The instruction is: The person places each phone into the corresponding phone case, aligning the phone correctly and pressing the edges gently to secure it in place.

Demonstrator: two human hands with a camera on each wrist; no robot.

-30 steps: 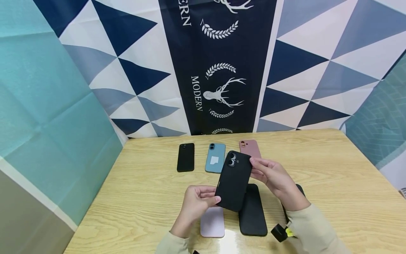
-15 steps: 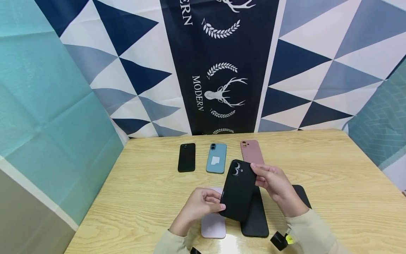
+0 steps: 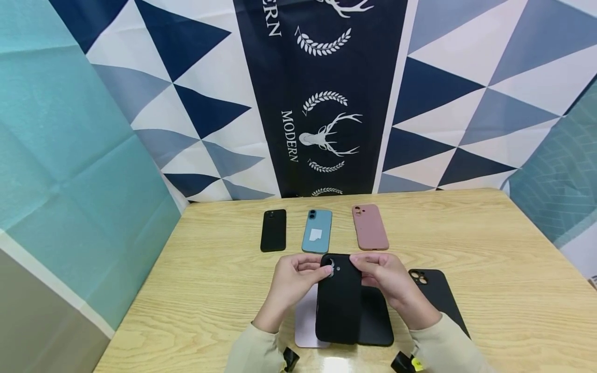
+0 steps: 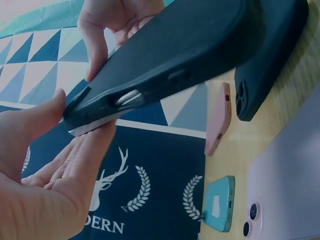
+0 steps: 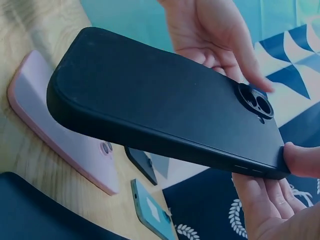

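Note:
A black phone case (image 3: 339, 311) is held up over the table between both hands, its back facing the head camera. My left hand (image 3: 294, 282) pinches its top left corner, the thumb beside the camera opening. At the top right corner, my right hand (image 3: 384, 280) grips it with thumb above and fingers beneath. In the left wrist view, a pale edge shows under the case's (image 4: 165, 60) rim near the left fingers, and something silvery shows through a side slot. The right wrist view shows the camera rings at the case's (image 5: 150, 100) far end. Its inner side is mostly hidden.
A lilac phone (image 3: 305, 321) and a black flat piece (image 3: 377, 324) lie beneath the held case. Further right is a black case (image 3: 438, 295) with camera holes. Along the back lie a black phone (image 3: 273, 230), a blue phone (image 3: 322, 220) and a pink case (image 3: 371, 228).
The black phone case has come down and turned from a slant to nearly straight. My left hand has shifted from its lower left edge to the top left corner; my right hand has moved lower.

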